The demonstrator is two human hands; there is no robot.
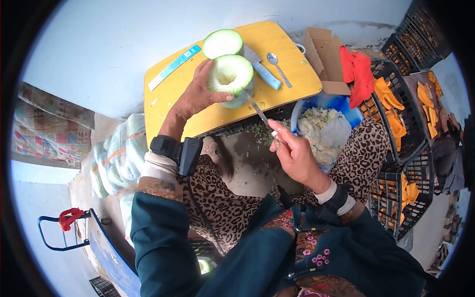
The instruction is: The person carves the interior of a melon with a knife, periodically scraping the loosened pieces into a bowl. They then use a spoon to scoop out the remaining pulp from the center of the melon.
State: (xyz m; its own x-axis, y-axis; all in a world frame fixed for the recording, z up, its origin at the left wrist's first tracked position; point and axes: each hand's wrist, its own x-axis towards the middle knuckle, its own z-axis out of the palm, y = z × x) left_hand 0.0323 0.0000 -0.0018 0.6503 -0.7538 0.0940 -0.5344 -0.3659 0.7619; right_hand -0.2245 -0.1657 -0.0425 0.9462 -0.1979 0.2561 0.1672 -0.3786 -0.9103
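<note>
On the yellow table (292, 52), my left hand (198, 96) grips a cut piece of pale green gourd, seemingly winter melon (241, 68), by its side and rim. A hollow shows in its white flesh. My right hand (299, 156) is closed around the handle of a narrow knife (256, 107), whose tip meets the melon's near right edge. Behind lies a second melon piece (222, 43), its cut face up. A blue-handled knife (267, 75) and a metal spoon (278, 68) rest to the right. At the left is a long blue-and-white package (174, 67).
A blue bucket (302, 106) with pale pulp and a white mesh piece stands below the table's right side. Black crates (415, 148) hold orange slices. A cardboard box (321, 57) and red cloth (357, 74) are nearby. Sacks (118, 158) stand left; another person's hands show far right.
</note>
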